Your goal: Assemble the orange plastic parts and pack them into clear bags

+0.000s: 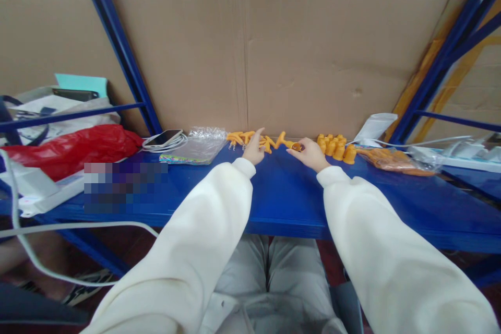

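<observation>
- Blue surface (287, 198) is stretching across the view, with a brown cardboard panel (313, 57) standing behind it and blue metal posts (129, 52) framing both sides
- On the left, a red plastic bag (86, 146) is lying behind a white power strip (55, 195), and a white cable is looping past the front edge
- Nearer the middle, a phone (166, 138) is resting on a coiled cable, just beside a clear plastic packet (203, 143)
- On the right, a cluster of orange cups (338, 148) is standing near a bag of orange pieces (395, 160), with a white paper (376, 128) leaning behind
- Orange branched pieces (235, 138) are lying near the cardboard, and the left hand is partly covering the row
- The left hand (254, 150) is reaching among them, one finger pointing forward; whether its fingers are gripping anything, I cannot tell
- The right hand (311, 154) is pinching an orange piece with a round opening (296, 146), thumb and fingers closing around its sides, between the branched pieces and the cups
</observation>
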`<state>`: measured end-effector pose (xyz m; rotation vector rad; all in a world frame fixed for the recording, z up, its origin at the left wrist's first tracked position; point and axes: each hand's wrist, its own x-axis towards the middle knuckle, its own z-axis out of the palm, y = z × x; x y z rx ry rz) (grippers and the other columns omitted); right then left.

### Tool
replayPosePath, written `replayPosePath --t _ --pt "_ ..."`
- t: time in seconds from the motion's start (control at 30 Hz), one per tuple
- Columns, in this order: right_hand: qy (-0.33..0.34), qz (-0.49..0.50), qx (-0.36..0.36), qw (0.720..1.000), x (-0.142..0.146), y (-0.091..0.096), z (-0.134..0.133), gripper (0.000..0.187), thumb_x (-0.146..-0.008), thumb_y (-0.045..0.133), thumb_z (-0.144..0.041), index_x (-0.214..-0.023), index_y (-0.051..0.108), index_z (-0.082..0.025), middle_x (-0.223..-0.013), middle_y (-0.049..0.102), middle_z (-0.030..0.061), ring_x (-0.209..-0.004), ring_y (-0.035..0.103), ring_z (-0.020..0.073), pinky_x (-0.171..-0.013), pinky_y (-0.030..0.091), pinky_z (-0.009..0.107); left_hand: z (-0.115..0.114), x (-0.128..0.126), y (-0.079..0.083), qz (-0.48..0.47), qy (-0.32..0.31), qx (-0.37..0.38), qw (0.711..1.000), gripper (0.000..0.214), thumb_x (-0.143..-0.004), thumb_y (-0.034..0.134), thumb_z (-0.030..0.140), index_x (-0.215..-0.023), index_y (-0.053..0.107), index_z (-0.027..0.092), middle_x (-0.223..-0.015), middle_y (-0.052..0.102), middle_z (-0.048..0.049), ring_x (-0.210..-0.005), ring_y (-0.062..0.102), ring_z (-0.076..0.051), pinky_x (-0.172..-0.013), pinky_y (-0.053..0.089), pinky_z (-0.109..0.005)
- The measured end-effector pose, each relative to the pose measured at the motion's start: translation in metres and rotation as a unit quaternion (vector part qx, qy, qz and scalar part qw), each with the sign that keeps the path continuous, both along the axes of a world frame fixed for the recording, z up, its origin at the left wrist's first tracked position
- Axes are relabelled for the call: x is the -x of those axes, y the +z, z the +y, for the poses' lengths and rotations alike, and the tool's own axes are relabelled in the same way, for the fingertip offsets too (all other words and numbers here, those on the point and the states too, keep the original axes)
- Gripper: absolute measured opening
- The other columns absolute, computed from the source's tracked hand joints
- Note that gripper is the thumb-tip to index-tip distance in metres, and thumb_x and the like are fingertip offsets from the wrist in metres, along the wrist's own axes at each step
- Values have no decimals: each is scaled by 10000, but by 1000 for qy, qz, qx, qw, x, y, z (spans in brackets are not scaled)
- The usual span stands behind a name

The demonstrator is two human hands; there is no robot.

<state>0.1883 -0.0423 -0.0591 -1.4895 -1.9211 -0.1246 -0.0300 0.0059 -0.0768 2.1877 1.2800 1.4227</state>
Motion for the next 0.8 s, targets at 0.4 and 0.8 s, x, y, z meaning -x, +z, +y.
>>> replayPosePath --t 0.4,0.8 --pt "-123 -156 71 977 6 -7 -5 458 -943 540 -522 -1109 751 -151 -1219 675 218 -1200 569 382 -991 404 536 6 6 -16 214 -12 63 975 389 -748 659 125 -1114 695 251 -1291 686 -77 -1292 585 -259 -1145 411 -481" --pt "-78 -88 154 981 -1 -15 6 467 -949 539 -463 -1336 633 -219 -1434 573 190 -1354 483 392 -1047 416 591 6 0 -15 323 -31 51 944 479 -837 525 137 -1301 625 203 -1504 537 -118 -1434 455 -246 -1189 369 -422"
